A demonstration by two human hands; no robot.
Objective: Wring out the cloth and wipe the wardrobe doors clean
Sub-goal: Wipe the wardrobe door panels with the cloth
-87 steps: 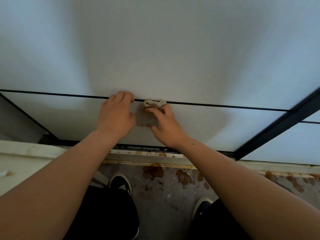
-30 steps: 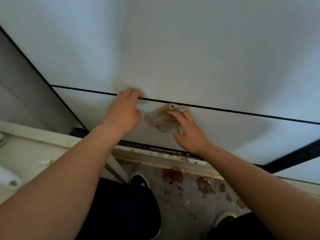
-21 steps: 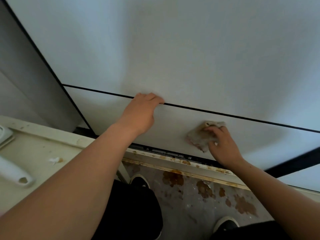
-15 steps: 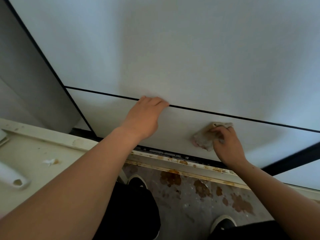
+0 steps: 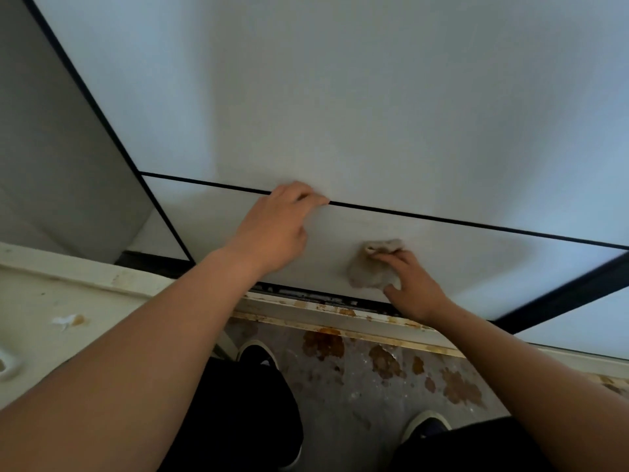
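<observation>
seems past the wringing and into the wiping. presses a small crumpled cloth (image 5: pixel 372 272) against the lower panel of the wardrobe door (image 5: pixel 357 114) with the right hand (image 5: pixel 413 284), fingers laid over it and thumb out below, not closed round it. braces the left hand (image 5: pixel 275 229) on the same door, up and to the left of the cloth, fingers resting loosely at the dark strip (image 5: pixel 442 218), holding nothing.

cannot tell how much of the panel is already clean; shows no clear wet trail. probably leaves the tall panel above the strip, and the next door off to the right of the grip, to be done.

as for room: has bare panel to the right of the cloth as far as the dark door frame (image 5: pixel 561 294), and a narrow band above, up to the strip. meets the door's bottom edge and the floor track (image 5: pixel 306 294) just below the thumb, so little left downward. finds the left hand near on the left, and beyond it the door's slanted edge. stands over a stained floor (image 5: pixel 357 386), shoes (image 5: pixel 258 356) below the wrists, a pale ledge (image 5: pixel 68 291) well off to the left.
</observation>
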